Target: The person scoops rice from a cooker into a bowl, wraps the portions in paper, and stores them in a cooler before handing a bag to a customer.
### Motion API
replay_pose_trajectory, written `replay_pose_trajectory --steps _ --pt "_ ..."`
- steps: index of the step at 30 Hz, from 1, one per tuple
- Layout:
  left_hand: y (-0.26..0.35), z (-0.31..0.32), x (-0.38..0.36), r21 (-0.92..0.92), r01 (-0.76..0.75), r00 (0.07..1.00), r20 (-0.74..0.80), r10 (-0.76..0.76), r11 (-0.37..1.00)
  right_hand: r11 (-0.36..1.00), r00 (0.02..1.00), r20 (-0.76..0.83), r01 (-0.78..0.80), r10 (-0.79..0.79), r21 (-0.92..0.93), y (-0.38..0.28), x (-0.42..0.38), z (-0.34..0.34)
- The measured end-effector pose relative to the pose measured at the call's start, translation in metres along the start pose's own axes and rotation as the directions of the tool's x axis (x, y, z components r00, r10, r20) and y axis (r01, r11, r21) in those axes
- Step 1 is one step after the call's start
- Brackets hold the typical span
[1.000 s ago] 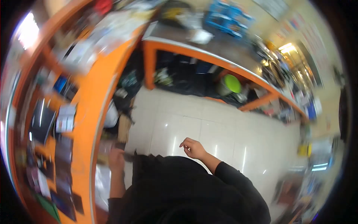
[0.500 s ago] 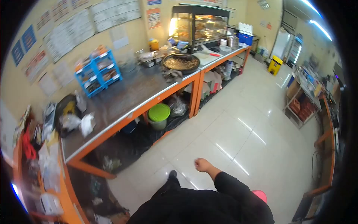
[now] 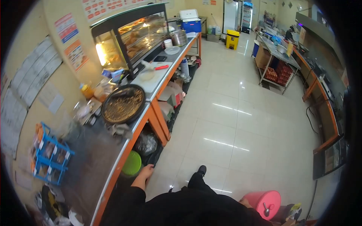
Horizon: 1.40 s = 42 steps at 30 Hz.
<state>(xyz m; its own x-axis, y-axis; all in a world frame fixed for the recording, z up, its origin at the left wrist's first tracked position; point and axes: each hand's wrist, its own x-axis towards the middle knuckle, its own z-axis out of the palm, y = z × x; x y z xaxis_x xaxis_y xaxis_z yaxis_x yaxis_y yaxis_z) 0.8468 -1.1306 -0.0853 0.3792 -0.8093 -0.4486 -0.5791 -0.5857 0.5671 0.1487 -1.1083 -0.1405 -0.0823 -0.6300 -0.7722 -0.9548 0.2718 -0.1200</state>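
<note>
My left hand (image 3: 146,172) hangs beside the orange front edge of the counter, above the floor. Its fingers look curled in, and I see nothing held in them. Just behind it, under the counter, is a bucket with a green lid (image 3: 132,162). My right hand (image 3: 245,203) shows only in part at my side, next to a pink bucket (image 3: 260,201) with a lid. The fingers of that hand are hidden. One black shoe (image 3: 202,170) is stepping forward on the tiles.
On the left counter are a blue rack (image 3: 52,156), a large round pan (image 3: 123,104) of brown food, a cutting board (image 3: 148,80) and a lit glass display case (image 3: 132,37). A tiled aisle (image 3: 211,124) runs ahead. Farther off are a yellow bin (image 3: 232,40) and a metal table (image 3: 277,54).
The view has turned right and moved forward along the counter. My left hand has come into view, while my right hand has swung back to my side. More of the pink bucket shows.
</note>
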Motion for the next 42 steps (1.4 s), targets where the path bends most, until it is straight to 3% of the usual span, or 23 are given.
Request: replay_pose_trajectory --steps 1,4,5,6,8,9,12,15,18,19,21,22,24,25,27,28,29,32,34,36,39,41,42 --pt "0.03 0.004 0.032 -0.056 -0.109 0.994 -0.027 0.108 0.992 1.0 1.0 -0.006 -0.004 0.004 0.001 0.012 0.034 0.013" --pt "0.121 0.019 0.096 -0.123 -0.106 0.993 0.047 0.112 0.987 0.992 0.995 0.041 0.089 -0.093 0.092 0.024 0.17 0.012" --pt "0.135 0.03 0.116 -0.058 -0.119 0.988 0.094 0.124 0.991 0.984 0.987 0.007 0.16 -0.16 -0.083 0.006 0.219 -0.002" --pt "0.139 0.038 0.133 0.009 -0.123 0.982 0.143 0.121 0.992 0.966 0.969 0.186 0.193 -0.16 -0.173 -0.03 0.25 -0.045" --pt "0.145 0.035 0.157 0.007 -0.149 0.926 0.35 0.137 0.989 0.845 0.915 0.095 0.399 -0.392 -0.356 -0.128 0.259 -0.17" --pt "0.149 0.038 0.166 -0.006 -0.163 0.878 0.454 0.148 0.987 0.875 0.923 0.012 0.37 -0.385 -0.313 -0.174 0.275 -0.215" --pt "0.134 0.036 0.206 0.093 -0.036 0.931 0.366 -0.001 0.995 0.849 0.816 -0.235 0.503 -0.528 -0.161 -0.289 0.345 -0.321" --pt "0.147 0.017 0.249 -0.079 0.142 0.951 0.288 -0.114 0.987 0.799 0.765 -0.304 0.601 -0.568 0.019 -0.4 0.396 -0.407" --pt "0.144 0.013 0.35 -0.069 0.08 0.934 0.353 -0.051 0.994 0.743 0.714 -0.336 0.666 -0.614 0.058 -0.479 0.424 -0.469" --pt "0.151 0.008 0.384 -0.123 -0.044 0.956 0.283 0.077 0.991 0.737 0.695 -0.354 0.675 -0.626 0.023 -0.494 0.433 -0.482" --pt "0.183 -0.004 0.481 -0.301 -0.033 0.955 0.272 0.119 0.953 0.77 0.729 -0.35 0.637 -0.588 0.034 -0.506 0.469 -0.503" --pt "0.206 -0.001 0.519 -0.397 -0.021 0.953 0.268 0.138 0.918 0.808 0.784 -0.317 0.583 -0.534 0.081 -0.498 0.49 -0.505" --pt "0.294 -0.027 0.609 -0.171 -0.018 0.836 0.537 0.108 0.985 0.848 0.838 -0.236 0.523 -0.492 0.09 -0.481 0.501 -0.531" --pt "0.34 -0.039 0.64 -0.149 -0.018 0.837 0.539 0.096 0.989 0.876 0.868 -0.257 0.466 -0.426 0.122 -0.468 0.513 -0.537" --pt "0.449 -0.064 0.687 0.118 -0.406 0.815 0.495 0.3 0.906 0.926 0.909 -0.321 0.334 -0.266 0.178 -0.438 0.529 -0.549" --pt "0.495 -0.066 0.71 0.16 -0.447 0.801 0.51 0.314 0.88 0.943 0.915 -0.367 0.259 -0.169 0.21 -0.422 0.535 -0.55" --pt "0.541 -0.069 0.734 0.203 -0.49 0.785 0.524 0.329 0.848 0.812 0.941 -0.323 0.263 -0.097 0.521 -0.387 0.562 -0.536" --pt "0.66 -0.076 0.791 0.113 -0.504 0.749 0.55 0.369 0.856 0.745 0.986 -0.149 0.039 0.081 0.665 -0.373 0.569 -0.592" --pt "0.714 -0.065 0.831 0.016 -0.56 0.722 0.501 0.478 0.829 0.735 0.992 -0.111 0.037 0.052 0.678 -0.38 0.597 -0.641" --pt "0.774 -0.074 0.854 -0.175 -0.424 0.729 0.517 0.45 0.889 0.73 0.993 -0.11 0.106 -0.042 0.675 -0.402 0.636 -0.715" --pt "0.842 -0.098 0.892 -0.414 -0.41 0.724 0.395 0.566 0.813 0.736 0.949 -0.113 0.301 -0.295 0.607 -0.479 0.702 -0.856" --pt "0.892 -0.12 0.918 -0.534 -0.433 0.734 0.258 0.628 0.726 0.742 0.799 -0.017 0.565 -0.6 0.361 -0.55 0.787 -0.937" --pt "0.916 -0.129 0.927 -0.602 -0.438 0.739 0.182 0.649 0.667 0.754 0.759 0.009 0.645 -0.651 0.127 -0.609 0.801 -0.979"
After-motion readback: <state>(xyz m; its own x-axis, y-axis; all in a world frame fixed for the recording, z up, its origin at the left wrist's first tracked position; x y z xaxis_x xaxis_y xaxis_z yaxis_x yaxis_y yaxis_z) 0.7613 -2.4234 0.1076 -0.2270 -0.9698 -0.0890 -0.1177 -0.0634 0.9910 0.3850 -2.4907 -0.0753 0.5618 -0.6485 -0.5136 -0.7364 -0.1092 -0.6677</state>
